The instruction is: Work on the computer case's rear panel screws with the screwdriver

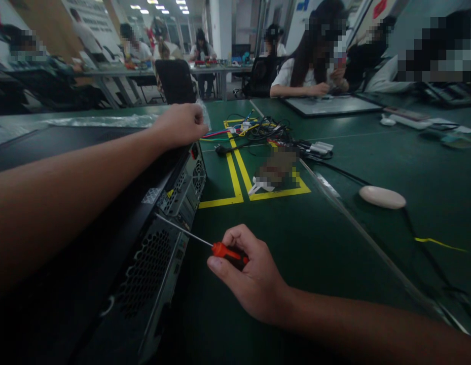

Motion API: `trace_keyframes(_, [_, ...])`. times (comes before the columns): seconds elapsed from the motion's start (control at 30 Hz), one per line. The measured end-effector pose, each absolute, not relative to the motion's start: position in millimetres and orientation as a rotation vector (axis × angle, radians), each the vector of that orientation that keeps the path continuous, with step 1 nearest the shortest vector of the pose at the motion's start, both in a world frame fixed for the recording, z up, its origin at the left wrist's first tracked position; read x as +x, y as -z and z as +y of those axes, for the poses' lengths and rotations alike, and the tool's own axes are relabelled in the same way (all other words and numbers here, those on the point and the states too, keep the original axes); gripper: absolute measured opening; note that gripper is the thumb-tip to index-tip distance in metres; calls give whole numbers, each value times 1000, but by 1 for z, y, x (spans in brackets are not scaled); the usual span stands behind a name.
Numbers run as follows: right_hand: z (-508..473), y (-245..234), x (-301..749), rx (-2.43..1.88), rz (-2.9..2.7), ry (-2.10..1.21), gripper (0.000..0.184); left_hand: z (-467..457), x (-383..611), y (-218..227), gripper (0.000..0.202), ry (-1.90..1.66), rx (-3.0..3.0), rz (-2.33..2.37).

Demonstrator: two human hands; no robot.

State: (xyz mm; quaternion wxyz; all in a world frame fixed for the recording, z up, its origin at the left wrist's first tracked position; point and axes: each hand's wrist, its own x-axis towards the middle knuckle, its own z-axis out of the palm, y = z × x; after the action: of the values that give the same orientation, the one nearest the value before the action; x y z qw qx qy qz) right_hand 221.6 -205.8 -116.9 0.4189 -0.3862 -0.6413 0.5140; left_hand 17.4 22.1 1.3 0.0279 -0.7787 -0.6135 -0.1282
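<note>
A black computer case [86,243] lies at the left, its rear panel with a fan grille and honeycomb vents facing right. My right hand [254,279] grips a screwdriver [229,255] by its red and black handle. The metal shaft points up and left, and its tip meets the rear panel near the case's upper edge. My left arm reaches across the case. At the far rear corner is my left hand [180,124], its fingers curled closed. Whatever those fingers may hold is hidden from me.
A tangle of cables [265,132] lies on the green table [292,243] past yellow tape markings [238,172]. Clear plastic wrap [106,120] sits behind the case. A white oval object [382,197] rests at the right. Several people sit beyond, one at a flat panel [330,105].
</note>
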Motion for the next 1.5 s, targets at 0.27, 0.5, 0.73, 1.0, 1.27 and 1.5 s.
trace_keyframes(0.27, [-211,122,218,-913,-1610,-1242,14,19,18,-2,21,375,-2389,-1915])
trace_keyframes(0.5, [-210,120,217,-932,-1571,-1287,8,18,15,-4,31,311,-2400,-1829])
trace_keyframes(0.73, [-205,125,217,-979,-1576,-1213,17,19,16,-4,37,311,-2404,-1838])
trace_keyframes(1.0, [-205,121,219,-998,-1605,-1198,14,21,13,-3,38,366,-2441,-1867])
trace_keyframes(1.27, [-205,118,220,-960,-1652,-1236,18,18,16,-4,37,339,-2409,-1841])
trace_keyframes(1.5, [-206,124,218,-931,-1522,-1307,30,17,15,-5,44,252,-2398,-1779])
